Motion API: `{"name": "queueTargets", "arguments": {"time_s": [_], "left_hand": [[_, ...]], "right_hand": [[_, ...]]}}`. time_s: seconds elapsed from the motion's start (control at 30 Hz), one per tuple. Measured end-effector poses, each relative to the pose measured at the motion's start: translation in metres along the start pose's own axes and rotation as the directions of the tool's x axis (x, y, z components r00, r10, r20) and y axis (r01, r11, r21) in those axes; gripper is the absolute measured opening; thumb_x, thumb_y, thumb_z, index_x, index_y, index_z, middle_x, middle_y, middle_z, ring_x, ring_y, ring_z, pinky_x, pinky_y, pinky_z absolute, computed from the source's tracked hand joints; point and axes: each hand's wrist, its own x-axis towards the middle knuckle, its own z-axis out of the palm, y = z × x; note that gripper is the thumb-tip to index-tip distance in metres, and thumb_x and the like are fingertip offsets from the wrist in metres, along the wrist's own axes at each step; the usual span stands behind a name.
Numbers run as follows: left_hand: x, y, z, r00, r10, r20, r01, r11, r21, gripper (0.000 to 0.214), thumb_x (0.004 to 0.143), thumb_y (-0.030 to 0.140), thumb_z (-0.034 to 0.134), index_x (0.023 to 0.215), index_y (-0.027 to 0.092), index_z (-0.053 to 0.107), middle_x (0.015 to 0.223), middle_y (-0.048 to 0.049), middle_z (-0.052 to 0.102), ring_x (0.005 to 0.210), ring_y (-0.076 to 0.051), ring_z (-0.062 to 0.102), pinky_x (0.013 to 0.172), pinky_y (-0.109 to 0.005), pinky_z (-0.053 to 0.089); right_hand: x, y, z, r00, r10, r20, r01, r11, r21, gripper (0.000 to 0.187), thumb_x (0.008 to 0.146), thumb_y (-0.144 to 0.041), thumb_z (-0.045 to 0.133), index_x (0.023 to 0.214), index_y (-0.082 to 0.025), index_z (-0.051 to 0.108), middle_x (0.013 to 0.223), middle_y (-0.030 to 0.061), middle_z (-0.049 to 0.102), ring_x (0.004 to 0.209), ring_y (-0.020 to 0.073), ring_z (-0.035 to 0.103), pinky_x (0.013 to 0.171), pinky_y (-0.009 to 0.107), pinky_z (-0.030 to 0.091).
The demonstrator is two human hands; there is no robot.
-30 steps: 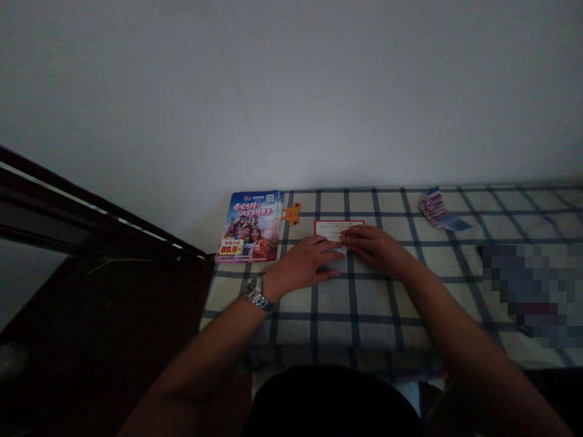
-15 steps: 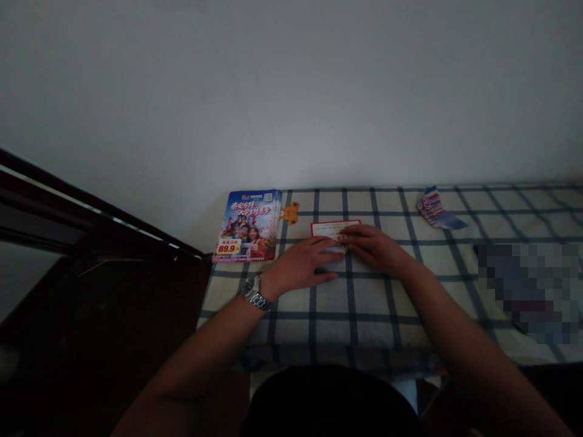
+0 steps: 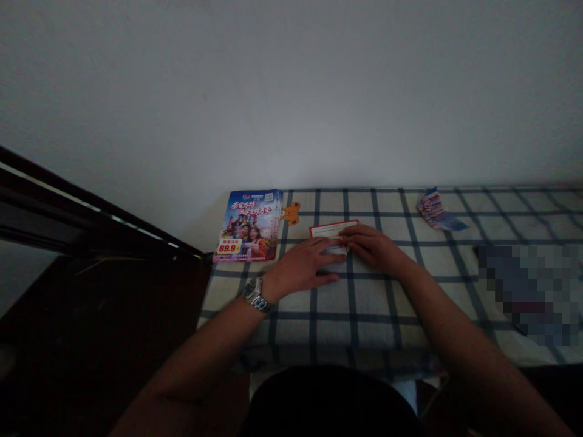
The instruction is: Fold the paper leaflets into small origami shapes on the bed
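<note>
A small white sheet of paper with a red edge lies on the checked tablecloth, partly covered by my hands. My left hand rests across its near left part, palm down, with the fingers stretched out and slightly apart. From the right, my right hand has its fingers drawn together on the paper's right side, pinching it near the left fingertips. The paper's lower part is hidden under the hands, so I cannot make out its folds. A silver wristwatch is on my left wrist.
A stack of printed flyers stands at the left, by an orange bear-shaped piece. A folded or crumpled printed paper lies at the back right. A blurred-out item is at the right. The wall borders the tablecloth's far side.
The paper's far edge has tilted slightly, its left end shifting a little nearer. Both hands stay in nearly the same place on it.
</note>
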Motion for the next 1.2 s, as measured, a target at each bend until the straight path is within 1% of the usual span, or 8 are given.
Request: {"name": "queueTargets", "arguments": {"time_s": [0.2,0.33,0.5,0.63,0.87,1.07,1.2], "left_hand": [[-0.0009,-0.0008,0.0007,1.000,0.002,-0.006,-0.002,1.000,-0.002,0.046,0.100,0.048,0.066,0.141,0.030,0.060,0.159,-0.0071,0.046,0.146,-0.028,0.045,0.119,-0.049,0.045],[-0.0005,-0.0004,0.0008,1.000,0.003,-0.021,-0.003,1.000,-0.006,0.044,0.099,0.048,0.066,0.140,0.030,0.062,0.158,-0.0076,0.047,0.145,-0.028,0.046,0.119,-0.049,0.046],[0.0009,0.0004,-0.0005,1.000,-0.004,-0.011,0.004,1.000,-0.014,0.045,0.098,0.047,0.068,0.139,0.029,0.062,0.157,-0.0078,0.049,0.145,-0.028,0.047,0.120,-0.048,0.045],[0.0006,0.0008,-0.0007,1.000,-0.002,-0.016,0.002,1.000,-0.019,0.045,0.099,0.046,0.068,0.140,0.029,0.062,0.157,-0.0076,0.049,0.145,-0.028,0.047,0.119,-0.048,0.046],[0.0011,0.0015,-0.0009,1.000,0.000,-0.009,0.000,1.000,-0.001,0.042,0.099,0.046,0.066,0.138,0.029,0.062,0.157,-0.0077,0.049,0.146,-0.028,0.045,0.119,-0.048,0.046],[0.0009,0.0027,-0.0012,1.000,-0.008,0.002,0.008,1.000,0.025,0.043,0.099,0.045,0.067,0.139,0.029,0.061,0.158,-0.0076,0.048,0.145,-0.028,0.046,0.119,-0.048,0.045],[0.0007,0.0013,-0.0013,1.000,0.012,-0.003,-0.012,0.999,0.044,0.044,0.099,0.046,0.067,0.140,0.030,0.061,0.157,-0.0077,0.048,0.145,-0.028,0.046,0.119,-0.048,0.046]], "right_hand": [[-0.0009,0.0018,-0.0003,0.999,-0.052,-0.012,0.052,0.999,-0.006,0.025,0.102,-0.025,0.058,0.119,-0.024,0.077,0.128,0.0121,0.074,0.122,0.0285,0.069,0.110,0.053,0.055],[-0.0021,0.0041,0.0003,0.999,-0.046,-0.017,0.046,0.999,0.006,0.026,0.101,-0.025,0.060,0.121,-0.027,0.077,0.130,0.0108,0.074,0.124,0.0284,0.068,0.111,0.054,0.054],[-0.0033,0.0081,0.0012,0.998,-0.059,-0.014,0.059,0.998,0.008,0.028,0.101,-0.025,0.060,0.124,-0.028,0.076,0.131,0.0108,0.073,0.124,0.0283,0.068,0.109,0.053,0.056],[-0.0030,0.0069,0.0007,0.999,-0.047,-0.022,0.047,0.999,0.009,0.029,0.100,-0.025,0.061,0.123,-0.029,0.077,0.130,0.0097,0.074,0.124,0.0290,0.069,0.110,0.054,0.055],[-0.0013,0.0029,0.0001,0.998,-0.051,-0.026,0.051,0.999,-0.003,0.027,0.100,-0.024,0.060,0.121,-0.027,0.077,0.129,0.0107,0.074,0.124,0.0285,0.068,0.111,0.054,0.054],[-0.0009,0.0039,0.0023,0.997,-0.069,-0.021,0.068,0.998,-0.012,0.031,0.096,-0.024,0.066,0.126,-0.030,0.073,0.131,0.0086,0.072,0.129,0.0292,0.065,0.117,0.060,0.047],[-0.0018,0.0035,0.0040,0.999,-0.038,-0.019,0.038,0.999,-0.015,0.028,0.093,-0.024,0.070,0.120,-0.028,0.073,0.131,0.0100,0.071,0.129,0.0301,0.064,0.113,0.059,0.051]]}}
